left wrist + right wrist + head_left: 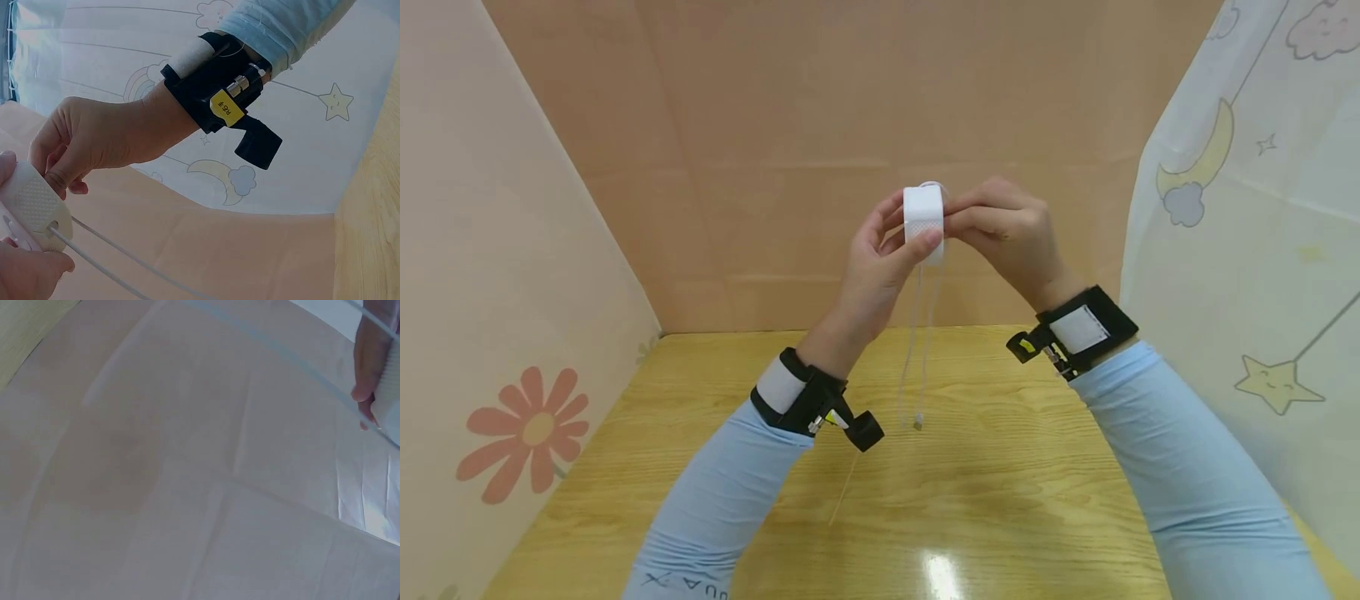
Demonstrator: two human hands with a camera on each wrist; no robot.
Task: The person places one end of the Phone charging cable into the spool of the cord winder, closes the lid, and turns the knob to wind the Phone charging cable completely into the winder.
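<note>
on the far left hangs a pale curtain printed with a red flower (531,429), and beside it the wooden table (1000,500) runs back to a plain tan backdrop (820,100). the left hand (880,258) is raised well above the table, its fingers curled round a small white textured box (923,218), with the thumb pressed on the near face and the other fingers behind it. in the left wrist view the same box (34,206) shows a hole in its end from which thin white cords (112,256) run out. from the head view those cords (917,350) hang straight down from the box, their small tips dangling just above the table. the right hand (1003,229) meets the box from the other side, its fingertips pinched together at the box's upper right edge. both wrists wear black straps with small cameras. a thin wooden stick (844,492) lies on the table below the left wrist. on the right hangs a white curtain with a yellow moon (1202,158) and a star (1273,385).
</note>
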